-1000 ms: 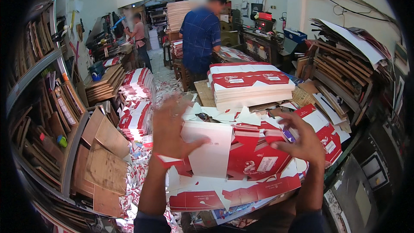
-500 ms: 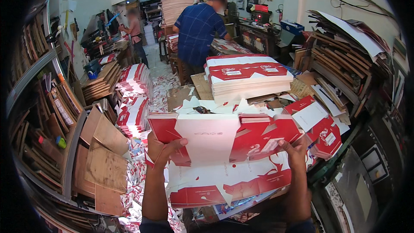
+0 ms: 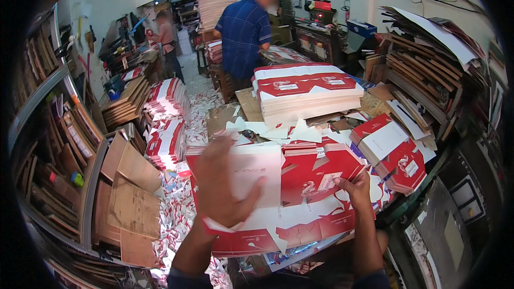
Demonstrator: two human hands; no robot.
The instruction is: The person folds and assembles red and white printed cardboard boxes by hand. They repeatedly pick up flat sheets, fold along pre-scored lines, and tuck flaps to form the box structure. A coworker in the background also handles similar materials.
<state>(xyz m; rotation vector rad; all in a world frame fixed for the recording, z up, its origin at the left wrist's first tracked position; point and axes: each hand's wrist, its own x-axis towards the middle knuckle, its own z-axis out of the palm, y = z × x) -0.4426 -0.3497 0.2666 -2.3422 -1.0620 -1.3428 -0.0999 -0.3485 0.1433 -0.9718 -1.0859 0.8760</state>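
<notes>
A thick bundle of die-cut cardboard box blanks (image 3: 308, 174), printed red and white, stands tilted in front of me. My right hand (image 3: 357, 188) grips its right edge, thumb over the front face and fingers behind. Lifted off the left part of the bundle, my left hand (image 3: 222, 187) is smeared by motion, with its thumb apart from the fingers and nothing seen in it. A small red and white paper scrap (image 3: 218, 227) lies at the left wrist. Under the bundle, a wider red and white printed sheet (image 3: 316, 226) spreads toward me.
Beyond the bundle stands a tall stack of blanks (image 3: 308, 88); another pile (image 3: 393, 152) sits at right. Paper trimmings (image 3: 179, 219) litter the floor at left, beside leaning wooden boards (image 3: 134, 208). Racks line both sides. A person in a blue shirt (image 3: 243, 37) works ahead; another is farther back.
My left hand has let go of the bundle's left side and risen in front of it. The right hand keeps its hold, and the bundle has shifted slightly left and down.
</notes>
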